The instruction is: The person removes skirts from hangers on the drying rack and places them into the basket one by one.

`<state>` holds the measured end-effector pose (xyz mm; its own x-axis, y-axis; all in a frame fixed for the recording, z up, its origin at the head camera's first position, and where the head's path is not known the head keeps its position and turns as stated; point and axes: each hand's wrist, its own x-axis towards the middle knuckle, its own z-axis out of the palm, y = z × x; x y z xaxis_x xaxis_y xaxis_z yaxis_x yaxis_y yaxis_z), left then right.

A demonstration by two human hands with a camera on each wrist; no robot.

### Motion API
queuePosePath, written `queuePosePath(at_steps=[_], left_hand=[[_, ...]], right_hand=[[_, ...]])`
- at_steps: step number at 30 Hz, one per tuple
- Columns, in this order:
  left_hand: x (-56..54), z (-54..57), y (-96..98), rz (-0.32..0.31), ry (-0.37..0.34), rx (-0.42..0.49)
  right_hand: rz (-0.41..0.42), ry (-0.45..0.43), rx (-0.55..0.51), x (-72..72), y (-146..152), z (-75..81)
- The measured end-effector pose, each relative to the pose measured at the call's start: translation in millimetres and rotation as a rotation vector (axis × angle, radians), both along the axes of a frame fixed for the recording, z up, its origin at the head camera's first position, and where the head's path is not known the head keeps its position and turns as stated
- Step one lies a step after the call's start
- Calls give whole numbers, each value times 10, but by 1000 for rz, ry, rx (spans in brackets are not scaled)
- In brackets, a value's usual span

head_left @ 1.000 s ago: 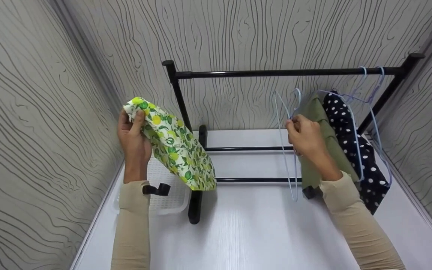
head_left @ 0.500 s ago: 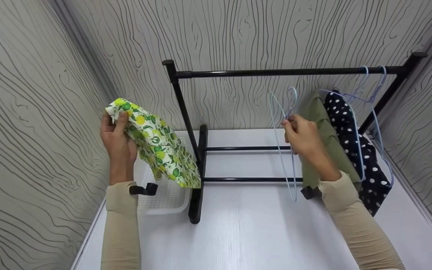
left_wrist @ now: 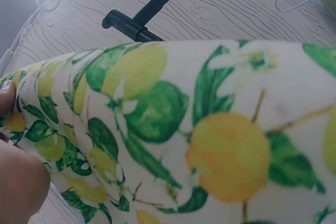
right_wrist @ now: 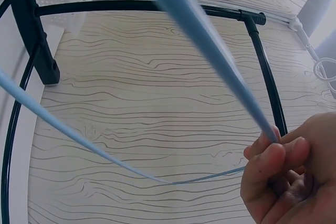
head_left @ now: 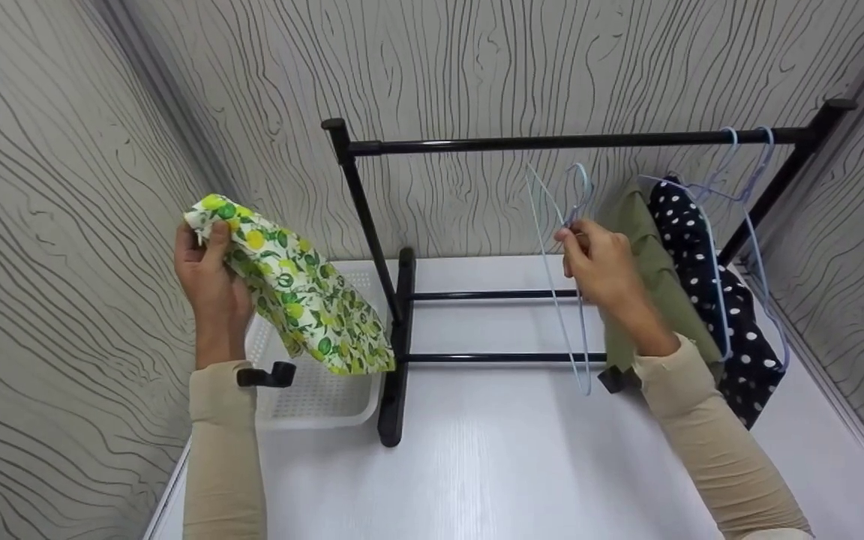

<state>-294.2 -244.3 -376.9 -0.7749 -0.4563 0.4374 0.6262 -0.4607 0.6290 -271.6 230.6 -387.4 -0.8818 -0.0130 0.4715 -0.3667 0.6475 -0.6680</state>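
My left hand [head_left: 211,274] pinches the upper corner of a lemon-print cloth [head_left: 293,289], which slants down to the right above a white basket. In the left wrist view that cloth [left_wrist: 157,124] fills most of the picture, with part of the hand at the left edge. My right hand [head_left: 601,262] grips a light blue clothes hanger [head_left: 556,292] near its neck, its hook pointing up below the rack's top bar. From the right wrist view, curled fingers and thumb [right_wrist: 273,161] pinch the hanger's wire [right_wrist: 210,51]. Nothing hangs on this hanger.
A black clothes rack [head_left: 477,144] stands on the white surface [head_left: 477,465]. At its right end hang an olive green cloth [head_left: 638,277] and a navy polka-dot cloth [head_left: 751,337] on blue hangers. The white perforated basket [head_left: 327,397] sits by the rack's left foot.
My left hand has moved left with the lemon-print cloth, uncovering more of the basket. The right hand has shifted slightly left and up with the hanger.
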Motion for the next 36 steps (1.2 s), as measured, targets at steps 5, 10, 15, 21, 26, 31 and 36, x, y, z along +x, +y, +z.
queuePosePath(at_steps=[5, 10, 15, 21, 26, 31, 36], left_hand=[[-9, 31, -75, 16, 19, -1], [-3, 73, -136, 29, 40, -25], [7, 103, -179, 62, 29, -64], [6, 124, -230, 84, 21, -99], [-2, 154, -258, 93, 23, -95], [-8, 183, -274, 118, 8, -124], [-13, 194, -283, 143, -43, -166]], right_hand=[[10, -12, 1, 15, -24, 41], [5, -19, 2, 34, -56, 91], [18, -11, -2, 33, -94, 143], [34, 9, -10, 5, -123, 177], [32, 15, 8, -14, -139, 191], [45, 14, 14, -18, -156, 212], [72, 13, 4, -33, -194, 225]])
